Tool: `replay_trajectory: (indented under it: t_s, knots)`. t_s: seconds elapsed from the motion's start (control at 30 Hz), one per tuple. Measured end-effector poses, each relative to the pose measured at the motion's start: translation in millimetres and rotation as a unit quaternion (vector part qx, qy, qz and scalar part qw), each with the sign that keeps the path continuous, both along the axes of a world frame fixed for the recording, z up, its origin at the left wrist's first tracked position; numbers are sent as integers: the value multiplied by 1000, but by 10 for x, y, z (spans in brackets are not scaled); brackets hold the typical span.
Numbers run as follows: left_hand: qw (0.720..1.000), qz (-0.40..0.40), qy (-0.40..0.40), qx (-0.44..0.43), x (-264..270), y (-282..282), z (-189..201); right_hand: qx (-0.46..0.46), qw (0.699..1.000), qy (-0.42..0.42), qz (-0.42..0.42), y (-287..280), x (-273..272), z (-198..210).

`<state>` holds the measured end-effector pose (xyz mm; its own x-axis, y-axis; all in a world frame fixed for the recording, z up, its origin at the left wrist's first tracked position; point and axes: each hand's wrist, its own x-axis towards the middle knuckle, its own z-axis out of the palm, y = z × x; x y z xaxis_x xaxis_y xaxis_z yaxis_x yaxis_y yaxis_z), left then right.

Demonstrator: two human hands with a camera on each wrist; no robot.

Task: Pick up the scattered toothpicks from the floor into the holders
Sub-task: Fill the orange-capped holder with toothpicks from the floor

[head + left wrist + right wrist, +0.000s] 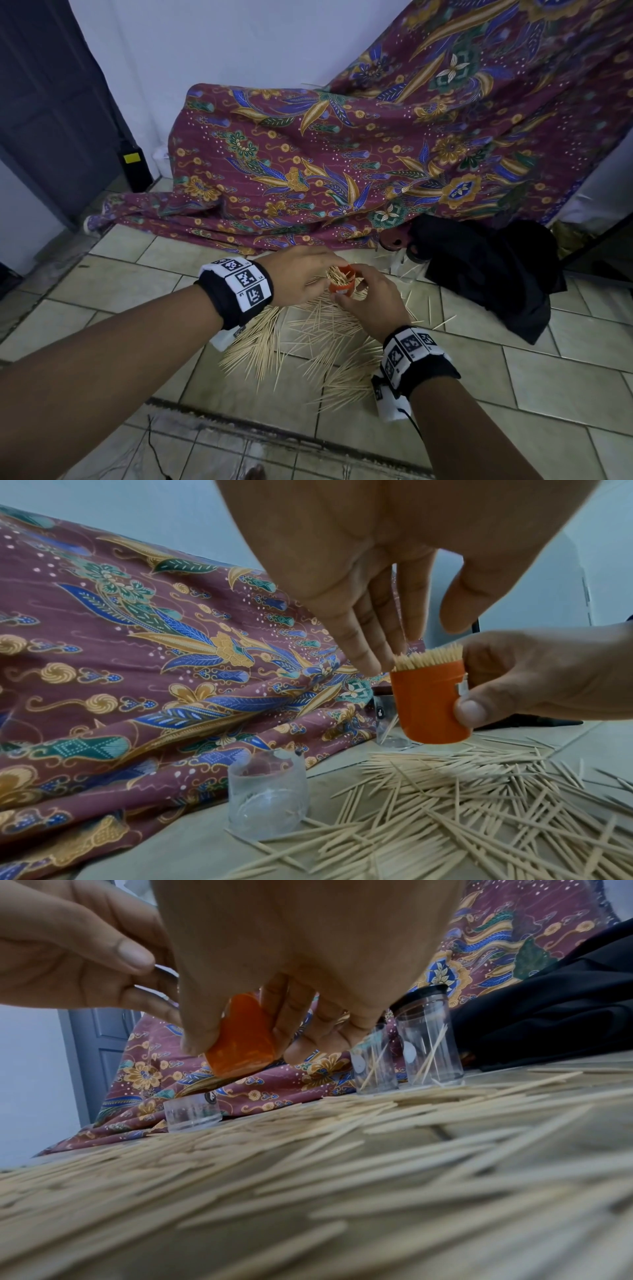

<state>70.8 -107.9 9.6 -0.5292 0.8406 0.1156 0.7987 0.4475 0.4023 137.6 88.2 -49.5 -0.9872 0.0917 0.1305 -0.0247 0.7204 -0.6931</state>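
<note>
Head view: my right hand (371, 301) grips orange holder (342, 280); left fingers (371, 653) straight over it. Clear jars (428, 1039), patterned cloth (308, 154), toothpicks (308, 342) on tiled floor (513, 370).

A tiled floor (513, 373) is seen under a pale wall (239, 44), with a dark door (51, 102) at the left and a flowered cloth (342, 154) draped along the wall.
</note>
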Motion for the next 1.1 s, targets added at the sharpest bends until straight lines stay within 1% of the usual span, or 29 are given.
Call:
replay_trajectory:
  t_s: [0.13,0.23,0.3,0.37,0.4,0.47,0.53,0.63,0.8,0.83,0.9,0.97,1.03,1.1]
  knots:
    - [999,-19,2,37,30,59,22,5,1000,-1,4,13,-7,-14]
    - [997,3,-9,72,-20,53,2,4,1000,4,-4,23,-13,-29]
    - [999,26,-16,30,-50,52,31,7,1000,4,-7,23,-17,-27]
    - [997,37,-16,-65,-51,65,86,6,1000,4,-5,23,-20,-26]
    - [996,31,-11,-80,-41,73,104,7,1000,3,-3,22,-21,-24]
    - [998,17,-2,-60,-47,79,111,7,1000,0,1,14,-23,-18]
    - [999,21,6,-38,-56,73,127,6,1000,-3,3,16,-24,-16]
    - [1000,23,-2,-21,-40,55,168,3,1000,1,-3,23,-18,-3]
    - [996,83,-34,8,-69,-86,198,-1,1000,-6,-11,17,-18,-1]
    - [995,94,-36,-3,-92,-132,166,-3,1000,-5,-11,20,-17,-3]
    - [990,117,-53,-51,-116,-228,95,-7,1000,-5,-12,21,-15,-4]
    - [981,124,-69,-132,-130,-318,-12,-10,1000,-4,-11,25,-16,-5]
    - [960,134,-62,-236,-115,-383,-142,-12,1000,-3,-10,29,-20,-8]
    - [932,164,-44,-319,-70,-424,-250,-13,1000,-6,-11,23,-22,-14]
